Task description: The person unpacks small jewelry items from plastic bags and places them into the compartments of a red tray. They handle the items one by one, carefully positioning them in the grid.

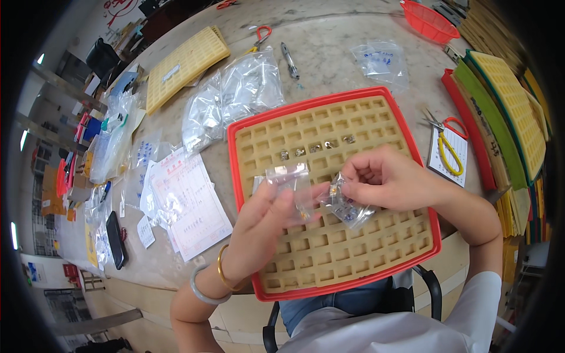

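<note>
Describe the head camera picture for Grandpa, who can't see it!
A person's left hand holds a small clear plastic bag and the right hand pinches a second clear bag, over a red-rimmed tray of beige square pockets. Five small shiny pieces sit in one row; white printed papers lie at left, red-and-yellow-handled scissors at right.

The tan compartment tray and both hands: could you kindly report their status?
Left hand: gripping a clear plastic bag. Right hand: pinching a second bag. Tan compartment tray: five shiny pieces visible; hands and bags cover part of its middle.
</note>
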`<state>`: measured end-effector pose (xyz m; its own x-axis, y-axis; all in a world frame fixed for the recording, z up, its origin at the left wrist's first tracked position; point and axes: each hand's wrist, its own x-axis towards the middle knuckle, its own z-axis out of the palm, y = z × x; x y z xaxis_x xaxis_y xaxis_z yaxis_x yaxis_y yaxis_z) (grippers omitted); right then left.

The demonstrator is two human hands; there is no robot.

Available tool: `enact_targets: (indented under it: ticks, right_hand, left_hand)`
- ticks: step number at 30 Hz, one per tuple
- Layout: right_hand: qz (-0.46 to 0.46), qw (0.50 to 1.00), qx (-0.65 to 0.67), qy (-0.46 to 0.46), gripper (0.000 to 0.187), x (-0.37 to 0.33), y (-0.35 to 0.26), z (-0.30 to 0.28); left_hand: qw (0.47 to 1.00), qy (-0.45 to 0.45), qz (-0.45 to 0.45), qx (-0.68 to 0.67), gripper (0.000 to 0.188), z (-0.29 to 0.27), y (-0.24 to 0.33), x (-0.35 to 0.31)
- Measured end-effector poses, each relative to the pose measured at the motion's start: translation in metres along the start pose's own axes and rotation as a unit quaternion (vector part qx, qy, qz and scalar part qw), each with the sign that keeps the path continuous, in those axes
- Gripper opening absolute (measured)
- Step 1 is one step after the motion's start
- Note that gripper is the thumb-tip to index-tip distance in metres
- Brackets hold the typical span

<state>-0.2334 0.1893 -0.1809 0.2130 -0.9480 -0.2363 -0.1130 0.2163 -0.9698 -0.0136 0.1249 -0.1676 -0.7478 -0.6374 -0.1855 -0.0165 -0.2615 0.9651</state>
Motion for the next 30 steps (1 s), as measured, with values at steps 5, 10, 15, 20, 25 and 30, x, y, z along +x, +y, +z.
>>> enact_targets:
  ticks: [5,10,15,20,25,30]
  right_hand:
    - [-0.02,0.997,-0.055,0.041,0.013,-0.003,-0.007,-0.012]
    - [0.006,0.997,-0.069,0.023,0.014,-0.003,-0.013,-0.012]
    - [0.023,0.998,-0.057,0.015,0.015,-0.005,-0.018,-0.01]
    - [0.034,0.995,-0.091,0.024,0.014,-0.006,-0.017,-0.011]
    - [0.04,0.992,-0.116,0.024,0.013,-0.003,-0.018,-0.009]
    - [0.049,0.993,-0.102,0.028,0.013,-0.003,-0.017,-0.007]
  left_hand:
    - [0.979,0.07,0.14,0.129,0.024,-0.023,0.019,-0.008]
    - [0.984,0.015,0.025,0.174,0.018,-0.015,0.01,-0.009]
    - [0.898,0.055,0.087,0.427,0.034,-0.007,-0.002,-0.009]
    - [0.755,0.099,0.258,0.595,0.044,-0.048,0.008,0.014]
    - [0.778,0.013,0.21,0.591,0.043,-0.045,0.003,0.015]
    - [0.773,0.017,0.226,0.593,0.043,-0.042,0.004,0.014]
